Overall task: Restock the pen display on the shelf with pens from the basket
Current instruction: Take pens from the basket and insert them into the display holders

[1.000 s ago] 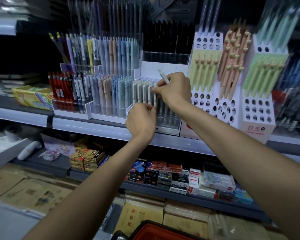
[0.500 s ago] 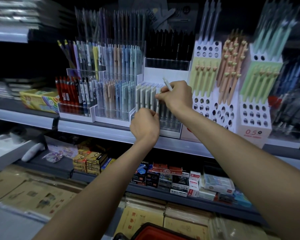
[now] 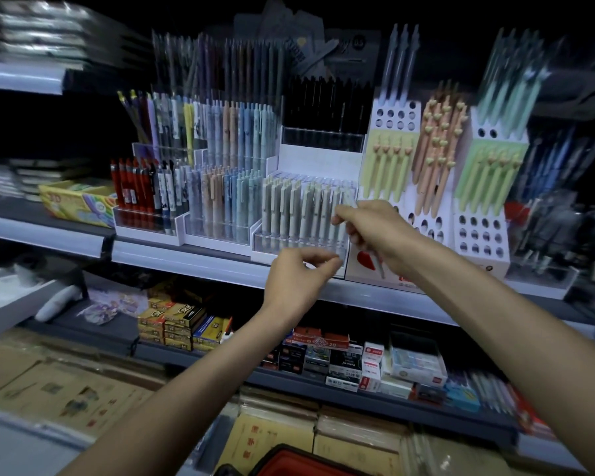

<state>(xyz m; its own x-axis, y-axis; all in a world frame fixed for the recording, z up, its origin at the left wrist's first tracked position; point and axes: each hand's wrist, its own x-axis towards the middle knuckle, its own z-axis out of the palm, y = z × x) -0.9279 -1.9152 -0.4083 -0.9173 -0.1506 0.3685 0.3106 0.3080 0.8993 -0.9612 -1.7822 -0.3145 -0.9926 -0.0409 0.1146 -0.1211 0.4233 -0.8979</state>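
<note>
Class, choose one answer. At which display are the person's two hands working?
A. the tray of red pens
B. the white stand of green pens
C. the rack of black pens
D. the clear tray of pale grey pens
D: the right hand, holding a pen, is at the right end of the clear tray of pale grey pens, and the left hand is at its front edge.

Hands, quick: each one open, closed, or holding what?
Left hand: fingers curled; whether it holds anything cannot be told.
Right hand: closed on a pen.
</note>
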